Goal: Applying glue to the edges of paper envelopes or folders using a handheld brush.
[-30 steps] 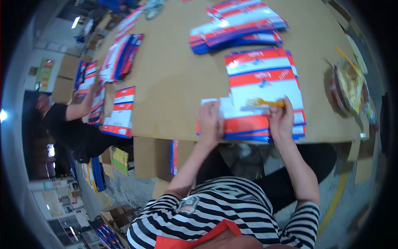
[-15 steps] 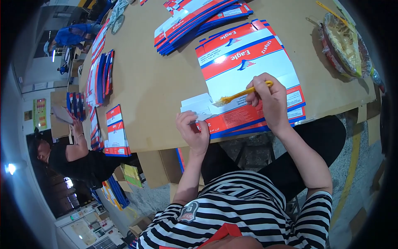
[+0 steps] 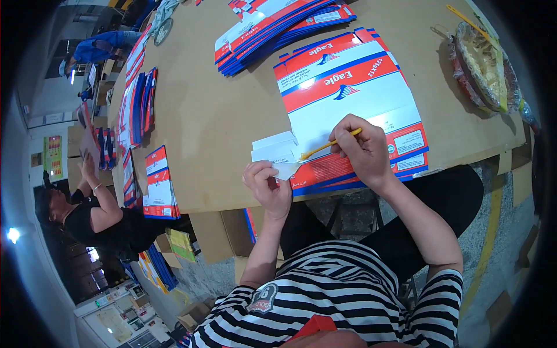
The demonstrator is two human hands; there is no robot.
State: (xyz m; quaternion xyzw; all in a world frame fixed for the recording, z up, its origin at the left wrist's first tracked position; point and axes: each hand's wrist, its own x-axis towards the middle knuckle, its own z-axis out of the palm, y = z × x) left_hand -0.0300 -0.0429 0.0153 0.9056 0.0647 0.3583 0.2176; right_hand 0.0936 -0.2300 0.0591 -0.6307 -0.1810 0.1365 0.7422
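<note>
My right hand (image 3: 365,149) is closed round the yellow handle of a brush (image 3: 329,145). The brush tip rests on or just over the white side flaps at the near left corner of a flat, unfolded carton (image 3: 346,112). This carton is red, white and blue and lies on top of a few similar ones. At that same corner my left hand (image 3: 267,184) pinches a white carton flap (image 3: 285,169) between thumb and fingers. Part of the flap is hidden by the fingers.
A plastic-lined bowl (image 3: 483,65) of cream-coloured paste stands at the right, with a yellow stick (image 3: 473,26) across it. Stacks of flat cartons (image 3: 272,36) lie at the far side and left. A person (image 3: 96,211) in black holds a carton beyond the table's left edge.
My right hand has moved left and slightly nearer, bringing the brush tip to the flap in my left hand. The left hand stays nearly in place. The person at left has raised a carton.
</note>
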